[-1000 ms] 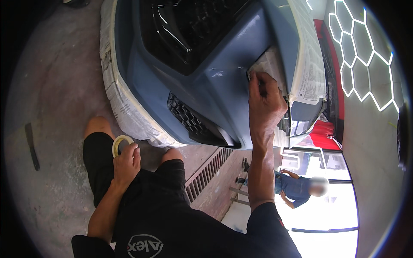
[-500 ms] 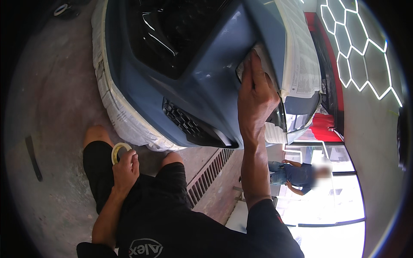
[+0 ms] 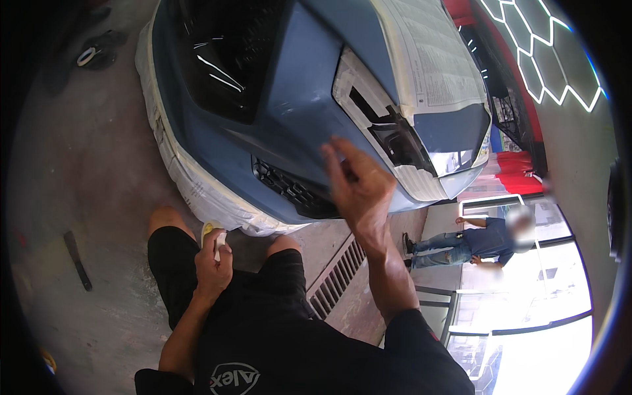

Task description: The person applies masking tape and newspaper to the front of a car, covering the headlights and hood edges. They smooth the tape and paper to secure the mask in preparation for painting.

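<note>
Before a blue-grey car bumper (image 3: 299,131)
Left hand (image 3: 214,268) grips a masking-tape roll (image 3: 207,230) — right hand (image 3: 362,187) hovers half-curled, fingertips too blurred to tell any pinch.

right hand (image 3: 362,191) — fingers (image 3: 353,157) blurred | tape roll (image 3: 210,227) — partly hidden by left hand (image 3: 214,266) | car (image 3: 303,85) cut by top edge

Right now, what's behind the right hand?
The car's blue-grey bumper shows around the right hand, with a black mesh vent to its left. Whatever lies directly behind the hand is covered.
</note>
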`<control>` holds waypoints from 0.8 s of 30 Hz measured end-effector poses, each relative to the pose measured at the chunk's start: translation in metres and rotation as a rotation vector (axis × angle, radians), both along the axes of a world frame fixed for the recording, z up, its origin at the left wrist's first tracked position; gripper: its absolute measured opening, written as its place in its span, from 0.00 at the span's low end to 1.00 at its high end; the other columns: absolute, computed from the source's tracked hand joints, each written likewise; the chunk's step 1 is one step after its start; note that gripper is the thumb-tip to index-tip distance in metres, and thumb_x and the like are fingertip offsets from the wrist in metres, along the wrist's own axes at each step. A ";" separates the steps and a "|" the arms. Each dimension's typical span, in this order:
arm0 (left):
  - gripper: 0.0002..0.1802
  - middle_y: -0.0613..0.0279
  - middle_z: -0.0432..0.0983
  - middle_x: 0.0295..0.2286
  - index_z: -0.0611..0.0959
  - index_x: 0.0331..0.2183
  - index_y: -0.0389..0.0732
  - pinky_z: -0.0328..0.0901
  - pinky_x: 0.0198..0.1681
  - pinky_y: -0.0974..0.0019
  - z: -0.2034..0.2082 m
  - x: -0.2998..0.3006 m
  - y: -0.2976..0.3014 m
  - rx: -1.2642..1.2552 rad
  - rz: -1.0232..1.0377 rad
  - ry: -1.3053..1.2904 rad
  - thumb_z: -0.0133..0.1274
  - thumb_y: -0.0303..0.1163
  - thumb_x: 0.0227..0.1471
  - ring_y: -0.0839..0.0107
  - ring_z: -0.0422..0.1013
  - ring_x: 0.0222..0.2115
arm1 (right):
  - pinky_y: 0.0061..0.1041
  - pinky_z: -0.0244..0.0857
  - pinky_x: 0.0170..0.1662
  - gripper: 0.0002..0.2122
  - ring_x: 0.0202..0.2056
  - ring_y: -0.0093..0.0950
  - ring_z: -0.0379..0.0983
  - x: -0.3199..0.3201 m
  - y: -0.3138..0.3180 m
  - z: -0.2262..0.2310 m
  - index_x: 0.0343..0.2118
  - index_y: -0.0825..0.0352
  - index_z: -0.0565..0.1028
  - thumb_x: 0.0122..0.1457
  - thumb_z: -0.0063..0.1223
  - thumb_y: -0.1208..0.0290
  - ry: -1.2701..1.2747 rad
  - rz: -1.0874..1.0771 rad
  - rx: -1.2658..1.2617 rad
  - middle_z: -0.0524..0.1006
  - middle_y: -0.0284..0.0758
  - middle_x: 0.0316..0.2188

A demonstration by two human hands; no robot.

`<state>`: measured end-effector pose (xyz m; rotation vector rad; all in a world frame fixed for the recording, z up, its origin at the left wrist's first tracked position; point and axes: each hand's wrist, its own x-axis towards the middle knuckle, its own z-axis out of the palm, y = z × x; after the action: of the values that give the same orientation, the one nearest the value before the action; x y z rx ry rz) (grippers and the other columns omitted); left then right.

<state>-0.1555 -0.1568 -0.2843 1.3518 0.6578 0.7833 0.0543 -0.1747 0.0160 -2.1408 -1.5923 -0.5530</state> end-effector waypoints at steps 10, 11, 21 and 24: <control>0.51 0.35 0.84 0.42 0.46 0.78 0.36 0.76 0.45 0.57 0.160 0.029 0.011 0.330 -0.470 -0.197 0.43 0.17 0.55 0.53 0.85 0.38 | 0.26 0.77 0.42 0.19 0.44 0.25 0.81 -0.050 -0.095 -0.039 0.54 0.71 0.85 0.60 0.75 0.74 0.864 0.070 -0.113 0.80 0.41 0.51; 0.51 0.37 0.84 0.42 0.45 0.78 0.37 0.75 0.46 0.58 0.169 0.031 0.010 0.309 -0.522 -0.211 0.43 0.17 0.56 0.56 0.83 0.38 | 0.26 0.77 0.43 0.17 0.44 0.25 0.81 -0.049 -0.103 -0.034 0.52 0.71 0.86 0.61 0.73 0.76 0.939 0.060 -0.074 0.80 0.41 0.49; 0.16 0.59 0.80 0.26 0.79 0.54 0.36 0.70 0.25 0.64 0.227 0.054 0.024 0.209 -0.612 0.088 0.55 0.36 0.73 0.71 0.79 0.22 | 0.24 0.77 0.43 0.05 0.39 0.24 0.83 -0.056 -0.132 -0.002 0.42 0.72 0.86 0.63 0.68 0.83 0.415 -0.002 0.416 0.87 0.39 0.41; 0.15 0.59 0.80 0.25 0.80 0.53 0.35 0.71 0.26 0.63 0.236 0.044 0.010 0.622 -0.446 -0.031 0.56 0.33 0.72 0.67 0.80 0.23 | 0.23 0.76 0.41 0.06 0.36 0.22 0.82 -0.055 -0.130 0.007 0.44 0.71 0.86 0.68 0.66 0.76 0.567 -0.149 0.456 0.86 0.35 0.35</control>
<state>-0.1111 -0.1472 -0.0478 1.9565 0.0588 0.6607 -0.0008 -0.3044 0.0235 -1.8481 -0.9050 -0.2762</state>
